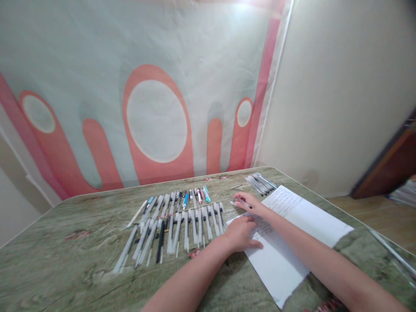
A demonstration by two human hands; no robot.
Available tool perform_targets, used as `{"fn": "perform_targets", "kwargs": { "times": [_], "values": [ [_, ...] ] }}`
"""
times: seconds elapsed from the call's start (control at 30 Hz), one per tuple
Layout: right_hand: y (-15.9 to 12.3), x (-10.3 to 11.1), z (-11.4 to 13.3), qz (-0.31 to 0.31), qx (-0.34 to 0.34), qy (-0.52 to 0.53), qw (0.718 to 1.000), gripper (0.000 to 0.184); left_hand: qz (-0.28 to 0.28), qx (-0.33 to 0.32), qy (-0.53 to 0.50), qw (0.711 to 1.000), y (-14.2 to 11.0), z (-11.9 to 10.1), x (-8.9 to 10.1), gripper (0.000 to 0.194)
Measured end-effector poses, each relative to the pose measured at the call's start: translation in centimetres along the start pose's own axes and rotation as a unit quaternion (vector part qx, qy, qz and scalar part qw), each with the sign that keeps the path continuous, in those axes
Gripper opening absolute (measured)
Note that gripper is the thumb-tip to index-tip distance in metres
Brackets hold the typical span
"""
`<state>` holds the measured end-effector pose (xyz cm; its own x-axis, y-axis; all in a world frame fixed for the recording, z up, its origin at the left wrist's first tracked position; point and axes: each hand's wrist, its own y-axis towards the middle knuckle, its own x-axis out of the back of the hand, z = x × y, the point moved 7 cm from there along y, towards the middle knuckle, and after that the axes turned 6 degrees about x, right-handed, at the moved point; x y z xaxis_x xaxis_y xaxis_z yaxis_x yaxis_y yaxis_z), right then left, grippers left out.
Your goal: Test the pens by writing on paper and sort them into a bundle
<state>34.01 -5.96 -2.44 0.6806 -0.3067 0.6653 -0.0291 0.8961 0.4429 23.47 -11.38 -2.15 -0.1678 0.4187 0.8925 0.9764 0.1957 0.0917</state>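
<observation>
My left hand (239,236) lies on the written sheet of paper (276,268), thumb stretched out apart from the fingers. Just beyond it, my right hand (248,202) has its fingers around a clear pen (243,203) with a dark end, over the table near the paper's far left edge. A second written sheet (303,212) lies under my right forearm. To the left of both hands are rows of pen parts: clear barrels with dark caps (195,225), and one black pen (160,242).
A bundle of thin pens or refills (260,183) lies at the back right of the table. Coloured pens, one of them a blue pen (185,201), are in the back row. The wood-patterned table (81,264) meets a patterned curtain (195,34) behind.
</observation>
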Motion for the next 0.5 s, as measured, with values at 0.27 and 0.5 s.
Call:
{"fn": "perform_targets", "kwargs": {
  "times": [0.27,0.5],
  "values": [
    [-1.0,0.5,-1.4,-0.016,0.001,-0.008,1.000,0.027,-0.084,0.067,0.018,0.994,0.2,3.6,2.3,0.026],
    [-1.1,-0.9,-2.1,-0.030,-0.028,-0.018,0.999,0.019,-0.125,0.087,0.044,0.987,0.1,5.7,3.0,0.022]
  ]
}}
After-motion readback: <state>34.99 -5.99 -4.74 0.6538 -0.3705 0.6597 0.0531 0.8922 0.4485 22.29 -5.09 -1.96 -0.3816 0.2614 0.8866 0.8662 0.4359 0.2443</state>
